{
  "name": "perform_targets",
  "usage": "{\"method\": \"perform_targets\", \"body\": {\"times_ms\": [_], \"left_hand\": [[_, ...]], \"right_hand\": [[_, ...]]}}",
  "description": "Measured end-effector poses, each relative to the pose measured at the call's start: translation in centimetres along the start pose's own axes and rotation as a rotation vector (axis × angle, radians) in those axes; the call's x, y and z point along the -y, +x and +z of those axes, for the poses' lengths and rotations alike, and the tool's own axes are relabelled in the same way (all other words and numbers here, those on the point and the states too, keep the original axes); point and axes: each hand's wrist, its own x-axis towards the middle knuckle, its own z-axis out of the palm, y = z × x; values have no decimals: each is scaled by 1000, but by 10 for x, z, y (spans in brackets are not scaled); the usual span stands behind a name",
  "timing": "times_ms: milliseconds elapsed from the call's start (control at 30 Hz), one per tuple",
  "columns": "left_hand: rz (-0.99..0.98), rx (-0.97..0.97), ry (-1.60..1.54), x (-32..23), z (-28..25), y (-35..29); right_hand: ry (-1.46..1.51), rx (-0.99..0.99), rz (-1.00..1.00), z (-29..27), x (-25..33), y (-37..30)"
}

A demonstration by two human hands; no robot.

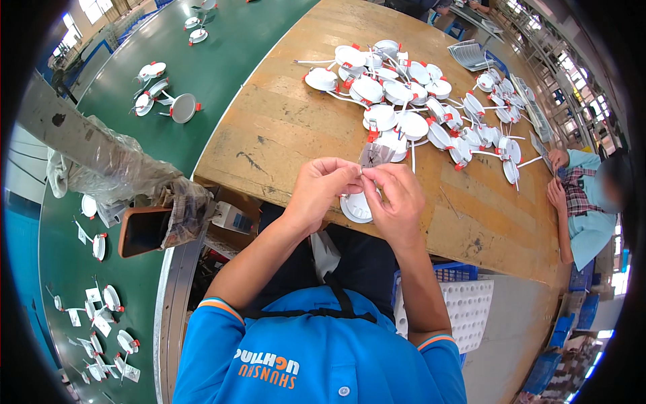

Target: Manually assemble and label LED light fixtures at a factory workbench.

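Note:
My left hand (321, 192) and my right hand (396, 202) meet above the near edge of the wooden table, thumbs and fingertips pinched together. Whatever is between the fingertips is too small and covered to make out. Just beyond the fingers shows a greyish, see-through piece with dark marks (375, 155); whether it is held or lies behind them I cannot tell. Under my hands a round white downlight (356, 209) rests at the table edge, partly covered by my fingers. A large pile of white downlights (397, 91) with red clips and white leads spreads beyond.
On the left runs a green conveyor belt (222, 44) with scattered downlights. A phone (145, 231) hangs from a plastic-wrapped post (87, 145). At the far right a person (585, 195) sits by the wooden table (269, 135). A white perforated tray (464, 310) is below the table edge.

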Motion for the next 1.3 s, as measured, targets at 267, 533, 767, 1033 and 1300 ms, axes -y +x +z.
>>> {"method": "perform_targets", "body": {"times_ms": [267, 533, 767, 1033, 1300], "left_hand": [[49, 22, 11, -2, 0, -2], [55, 34, 29, -1, -4, -3], [51, 20, 55, -1, -7, -3], [25, -20, 41, 2, -12, 1], [17, -7, 105, 1, -11, 2]], "right_hand": [[-76, 11, -44, 1, 1, 4], [-41, 5, 47, 6, 6, 6], [-31, -23, 28, 8, 6, 5], [-101, -12, -44, 12, 8, 4], [48, -29, 112, 16, 8, 1]]}}
